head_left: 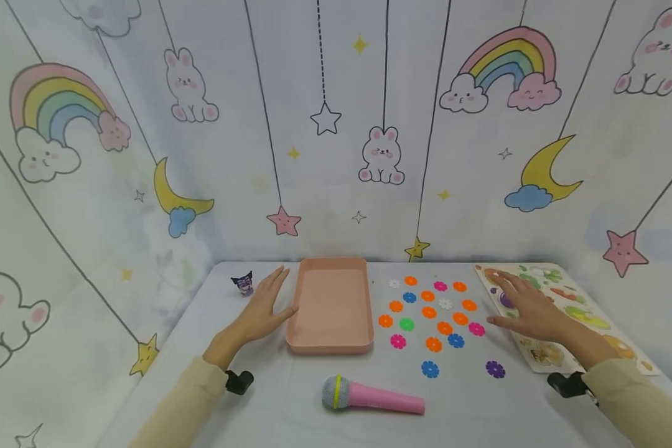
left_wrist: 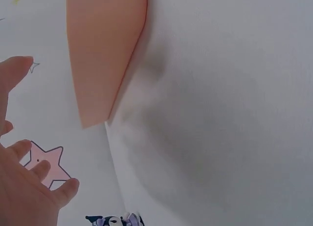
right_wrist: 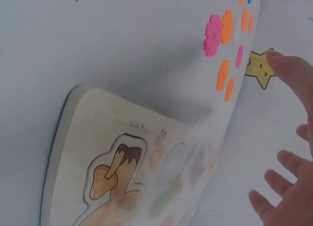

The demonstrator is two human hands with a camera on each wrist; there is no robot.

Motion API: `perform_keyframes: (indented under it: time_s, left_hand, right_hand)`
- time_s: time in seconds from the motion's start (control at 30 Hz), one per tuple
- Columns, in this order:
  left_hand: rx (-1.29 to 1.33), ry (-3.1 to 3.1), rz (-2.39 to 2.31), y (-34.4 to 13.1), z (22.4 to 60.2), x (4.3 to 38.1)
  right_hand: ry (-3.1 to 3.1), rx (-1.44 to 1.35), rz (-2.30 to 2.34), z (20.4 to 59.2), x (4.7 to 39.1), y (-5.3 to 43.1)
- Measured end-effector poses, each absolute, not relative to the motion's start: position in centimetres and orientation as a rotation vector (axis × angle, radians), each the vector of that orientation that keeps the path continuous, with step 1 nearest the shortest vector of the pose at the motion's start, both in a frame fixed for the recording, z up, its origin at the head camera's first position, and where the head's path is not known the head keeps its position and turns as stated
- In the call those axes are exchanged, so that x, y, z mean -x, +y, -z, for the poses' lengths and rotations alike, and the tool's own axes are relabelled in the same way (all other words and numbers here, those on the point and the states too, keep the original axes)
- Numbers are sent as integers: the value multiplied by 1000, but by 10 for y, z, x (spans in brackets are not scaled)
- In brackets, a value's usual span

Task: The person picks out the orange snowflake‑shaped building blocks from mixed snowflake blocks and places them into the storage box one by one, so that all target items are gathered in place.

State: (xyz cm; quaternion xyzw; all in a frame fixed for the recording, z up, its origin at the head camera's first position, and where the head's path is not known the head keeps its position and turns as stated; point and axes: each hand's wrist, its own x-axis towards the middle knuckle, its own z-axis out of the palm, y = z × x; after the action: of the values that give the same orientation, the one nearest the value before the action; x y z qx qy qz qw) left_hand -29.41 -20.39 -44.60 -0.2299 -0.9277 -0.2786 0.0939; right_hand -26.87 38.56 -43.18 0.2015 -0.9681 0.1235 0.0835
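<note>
Beige sleeves (head_left: 182, 407) are seen in the foreground; near them a toy microphone (head_left: 386, 398) is laid on a white worktop (head_left: 291, 429), its grainy grey head turned left, its smooth pink handle pointed right. The left grip (head_left: 263, 309), released and holding nothing, is spread with thumb apart beside a salmon tray (head_left: 331, 305), smooth, shallow and round-cornered, set near the worktop's middle with its long axis running away from the camera. Whether the rim is touched by the thumb cannot be told. The right grip (head_left: 529, 314), equally unclenched, is held above a flat, picture-covered board (right_wrist: 93, 123), slanted lengthwise along the right side. Flower-shaped discs (head_left: 445, 328), mostly orange, are scattered between tray and board; a small dark figurine (head_left: 245, 285) is placed left of the left grip.
</note>
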Motion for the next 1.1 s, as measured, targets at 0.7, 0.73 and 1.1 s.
perform_keyframes:
  time_s: [0.7,0.73,1.1]
  left_hand:
    - [376,-2729,1698,-202,463,303]
    - [362,-2722,1733,-201,464,304]
    - [317,-2674,1970,-197,470,312]
  right_hand:
    - [-2908,-414,-909,451,296,364]
    - [-2908,-390,-912,452,296,362]
    - [-2975,-101,-985,460,309,353]
